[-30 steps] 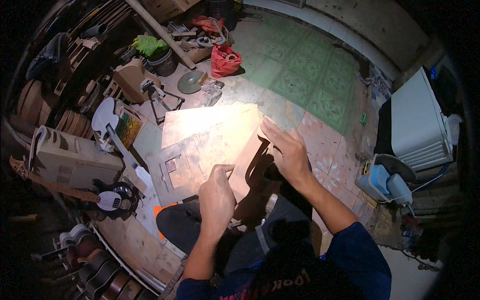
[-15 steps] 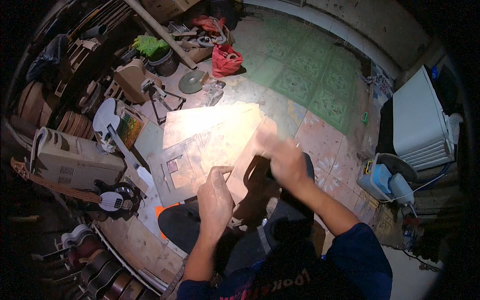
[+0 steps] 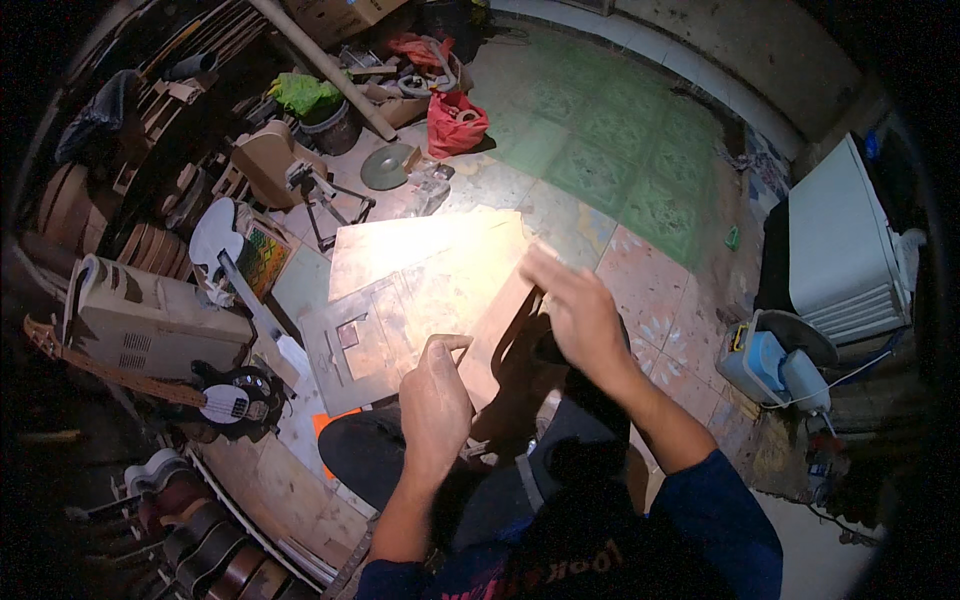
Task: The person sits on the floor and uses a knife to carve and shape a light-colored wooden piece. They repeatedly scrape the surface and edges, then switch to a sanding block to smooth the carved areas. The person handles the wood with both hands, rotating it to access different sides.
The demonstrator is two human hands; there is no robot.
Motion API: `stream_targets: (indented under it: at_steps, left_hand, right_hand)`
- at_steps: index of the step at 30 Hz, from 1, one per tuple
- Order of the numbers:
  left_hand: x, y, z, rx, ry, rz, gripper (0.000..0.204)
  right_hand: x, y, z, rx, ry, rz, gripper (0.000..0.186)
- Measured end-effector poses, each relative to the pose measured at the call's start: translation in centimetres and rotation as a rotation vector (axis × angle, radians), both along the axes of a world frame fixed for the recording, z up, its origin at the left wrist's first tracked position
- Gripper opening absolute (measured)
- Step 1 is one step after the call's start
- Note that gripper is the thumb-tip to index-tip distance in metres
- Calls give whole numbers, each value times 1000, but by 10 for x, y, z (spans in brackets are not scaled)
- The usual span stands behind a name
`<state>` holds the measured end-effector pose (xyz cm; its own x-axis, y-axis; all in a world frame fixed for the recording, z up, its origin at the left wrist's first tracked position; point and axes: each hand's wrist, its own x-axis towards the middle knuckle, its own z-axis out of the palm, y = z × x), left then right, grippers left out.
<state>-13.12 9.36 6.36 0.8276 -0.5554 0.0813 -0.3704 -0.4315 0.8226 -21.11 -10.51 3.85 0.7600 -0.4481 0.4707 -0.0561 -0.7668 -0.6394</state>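
Note:
A narrow piece of light wood [image 3: 487,362] with a curved right edge slants across my lap. My left hand [image 3: 437,400] grips its near-left side, thumb stretched along the edge and the other fingers mostly out of sight. At the far-right end of the wood, my right hand [image 3: 583,318] has its fingers pressed together against the edge; anything held under them is hidden. Beyond lies a brightly lit wooden board [image 3: 420,245]. A flat grey sheet with a rectangular cutout [image 3: 372,372] rests at its left. Deep shadow covers the area beneath the wood piece.
To the left are a dark electric guitar [image 3: 235,400], a white guitar body [image 3: 215,240] and a beige case [image 3: 160,310]. Several guitar bodies [image 3: 190,525] stand at lower left. A red bag [image 3: 457,125] sits farther off. At right are a white appliance [image 3: 845,240] and a blue container [image 3: 765,360].
My right hand, blurred before, has shifted slightly right and shows sharply now at the wood's far end. My left hand keeps its grip, with a very slight shift in view.

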Motion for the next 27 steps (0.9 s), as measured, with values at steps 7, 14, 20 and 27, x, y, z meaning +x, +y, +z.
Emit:
stream_targets:
  at_steps: [7,14,20,27]
  left_hand:
    - [-6,-5,4,-49,91,-21,53]
    - [-10,-7,5,-9,73,-27,48]
    - [-25,-3,4,12,84,-94,35]
    - [-28,-8,7,61,33,-86,31]
  right_hand:
    - [-10,7,-29,-312,43,-27,50]
    - [-1,1,-10,-336,-37,-77,45]
    - [-25,3,14,-286,138,33,44]
    - [-35,-1,29,-274,290,243,44]
